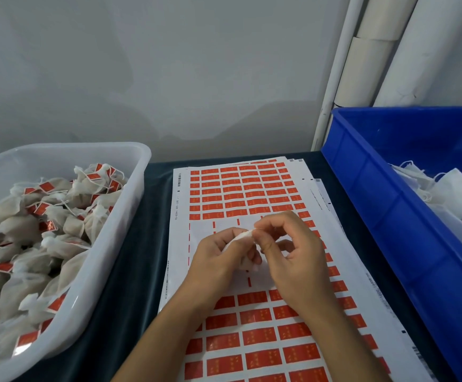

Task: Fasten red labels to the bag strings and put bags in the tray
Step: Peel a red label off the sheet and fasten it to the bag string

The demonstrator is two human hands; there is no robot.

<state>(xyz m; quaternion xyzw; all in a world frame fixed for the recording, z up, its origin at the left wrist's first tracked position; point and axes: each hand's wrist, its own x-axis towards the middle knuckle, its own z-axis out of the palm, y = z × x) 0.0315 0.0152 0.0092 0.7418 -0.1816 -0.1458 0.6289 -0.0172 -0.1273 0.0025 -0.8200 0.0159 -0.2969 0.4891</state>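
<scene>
Many bags, lower left of frame: white tray, cut off by the left and bottom edges, is full of tied bags; most carry red labels on white strings.
Table: dark cloth shows between the tray and the sheets.
Left hand: at centre, fingers curled around a small white bag; most of this bag is hidden inside the hand.
Bag direction: the visible tip points up and to the right, toward the other hand.
Right hand: thumb and forefinger pressed together, pinching something white at the bag's tip; string or cloth, I cannot tell.
Label sheets: stacked under both hands, long axis running from the bottom to the top of the frame; rows of red stickers, with an emptied band in the middle.
Writing: small print and a barcode on the sheet margins, too small to read; gold marks on the stickers are blurred.
Right of frame: blue bin, cut off at the right edge, holds white bags, partly hidden by its wall.
</scene>
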